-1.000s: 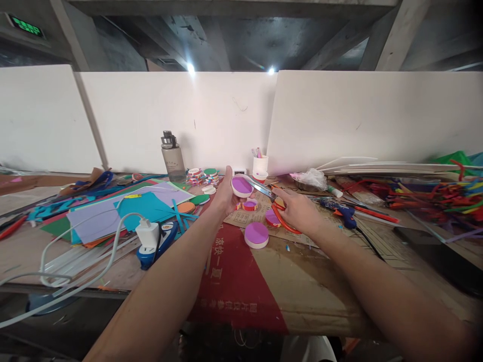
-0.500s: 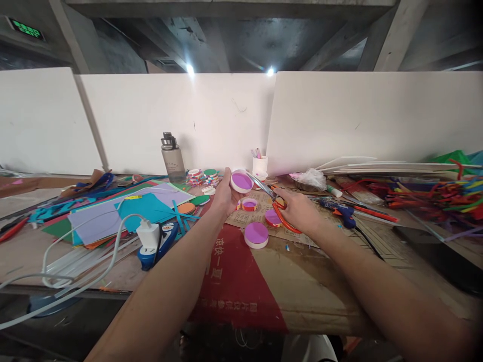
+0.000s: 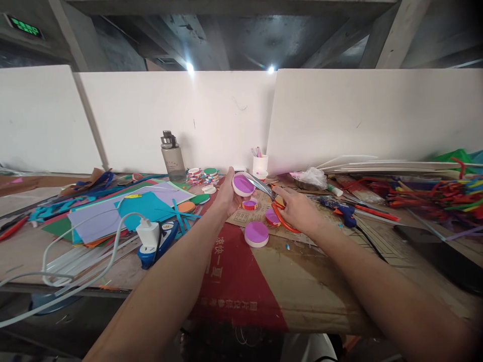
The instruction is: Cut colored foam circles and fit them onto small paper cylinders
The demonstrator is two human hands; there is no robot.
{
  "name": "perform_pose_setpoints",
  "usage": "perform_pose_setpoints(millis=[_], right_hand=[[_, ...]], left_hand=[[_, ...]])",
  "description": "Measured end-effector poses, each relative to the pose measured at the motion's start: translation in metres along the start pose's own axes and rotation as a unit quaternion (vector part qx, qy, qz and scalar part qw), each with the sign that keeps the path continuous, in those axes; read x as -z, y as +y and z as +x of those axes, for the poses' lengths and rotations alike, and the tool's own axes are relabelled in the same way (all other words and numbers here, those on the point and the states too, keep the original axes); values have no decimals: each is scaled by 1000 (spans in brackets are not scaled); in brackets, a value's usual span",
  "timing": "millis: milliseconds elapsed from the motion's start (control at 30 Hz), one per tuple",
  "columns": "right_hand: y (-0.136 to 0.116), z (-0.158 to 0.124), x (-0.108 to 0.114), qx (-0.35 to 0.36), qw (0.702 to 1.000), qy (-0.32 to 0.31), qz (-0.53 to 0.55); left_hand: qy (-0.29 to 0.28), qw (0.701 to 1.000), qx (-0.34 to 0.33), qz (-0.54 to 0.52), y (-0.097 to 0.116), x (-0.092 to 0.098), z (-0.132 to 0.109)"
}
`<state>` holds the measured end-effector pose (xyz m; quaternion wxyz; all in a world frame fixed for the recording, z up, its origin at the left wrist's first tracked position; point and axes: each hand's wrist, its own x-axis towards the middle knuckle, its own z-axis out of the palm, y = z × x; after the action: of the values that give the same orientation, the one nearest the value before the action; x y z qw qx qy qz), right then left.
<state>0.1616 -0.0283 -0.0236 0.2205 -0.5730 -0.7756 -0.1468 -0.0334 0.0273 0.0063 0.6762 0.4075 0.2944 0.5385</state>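
My left hand (image 3: 227,197) is closed round a white-rimmed round disc (image 3: 243,185) with a purple face, tilted toward me. In my right hand (image 3: 292,207) are orange-handled scissors (image 3: 278,213); their metal blades reach left to the disc's upper right edge. Whether the blades touch it or cut into it I cannot tell. Below my hands, another white-rimmed purple disc (image 3: 256,234) lies on the cardboard. Two purple pieces with patterned rims lie near it: one round piece (image 3: 249,203) just under the held disc, and one purple piece (image 3: 272,217) partly behind the scissors' handles.
Left are coloured sheets (image 3: 94,221), a blue power strip (image 3: 166,241) with a white cable, and a water bottle (image 3: 173,161). Stacked small discs (image 3: 210,176) and a pen cup (image 3: 260,164) stand behind. Right are a glue gun (image 3: 345,213), a black flat object (image 3: 433,256) and pipe cleaners (image 3: 426,193).
The disc in my left hand has shifted slightly right and down and turned a little. The scissors' blades now overlap its upper right edge more. My right hand has barely moved.
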Motion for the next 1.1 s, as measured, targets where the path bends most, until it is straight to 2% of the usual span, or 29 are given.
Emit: perform_pose_setpoints(millis=[333,467,567,667,767,900,1100], right_hand=[[-1,1,3,4,1000,-4,-16],[-2,1,4,-11,1000,-14,-19],[-2,1,4,-26,999,-22,-11],[-3,1,4,-29,999,-19,7],[-4,1,2,-42,999,-13,2],[-6,-1,1,-63,997,-19,-30],[-7,-1,1,-53,995,-38,-70]], left_hand=[[-9,999,11,29,9,3,-3],[-31,999,-33,-2,7,4,-2],[-23,997,-71,-8,3,2,-2],[-8,997,-78,-10,0,1,-1],[-6,997,-76,-7,0,1,0],[-31,998,-51,13,-2,0,-2],[-63,997,-31,40,-6,0,-3]])
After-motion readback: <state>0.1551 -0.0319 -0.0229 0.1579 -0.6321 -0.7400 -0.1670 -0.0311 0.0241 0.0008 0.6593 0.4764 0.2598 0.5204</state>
